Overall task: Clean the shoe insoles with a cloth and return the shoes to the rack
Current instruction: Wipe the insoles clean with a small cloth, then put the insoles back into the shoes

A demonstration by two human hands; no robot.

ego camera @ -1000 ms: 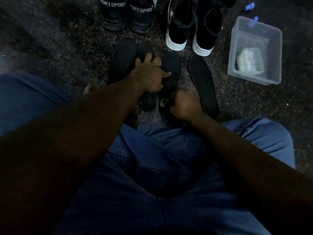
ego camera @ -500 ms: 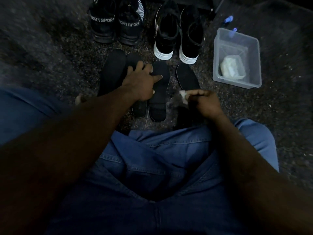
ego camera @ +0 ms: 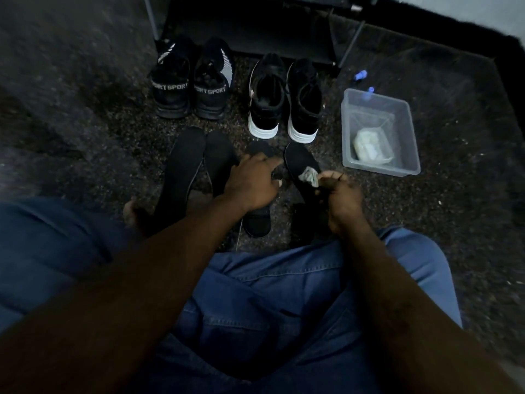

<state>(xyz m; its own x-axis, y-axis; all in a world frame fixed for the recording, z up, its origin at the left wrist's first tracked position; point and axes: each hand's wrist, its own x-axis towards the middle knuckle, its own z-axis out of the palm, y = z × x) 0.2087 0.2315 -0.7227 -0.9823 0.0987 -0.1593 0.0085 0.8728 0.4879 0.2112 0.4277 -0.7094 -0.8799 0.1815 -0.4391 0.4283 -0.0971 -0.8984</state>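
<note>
Dead centre, four flat black insoles lie side by side on the dark, speckled carpet, rounded toes pointing to twelve o'clock. The left hand lies on top of the third insole, fingers spread and fairly straight, forefinger reaching toward three o'clock, with only the insole's rounded heel and a sliver of toe peeking out. Right beside it at three o'clock, the right hand has thumb and fingertips pinched on a small crumpled grey cloth, and that cloth sits against the matt face of the fourth insole, near its middle. Over at nine o'clock the first insole and second insole lie close together with no hand on them. Up at eleven o'clock stand the knit shoes, black, with "SPORT" in white across the heels; at twelve o'clock the white-soled shoes, black uppers on thick pale soles, heels toward the person. Behind both pairs is the rack, a dark frame on thin metal legs. At two o'clock sits a clear rectangular plastic tub holding a pale folded wad. Blue denim jeans fill six o'clock.
</note>
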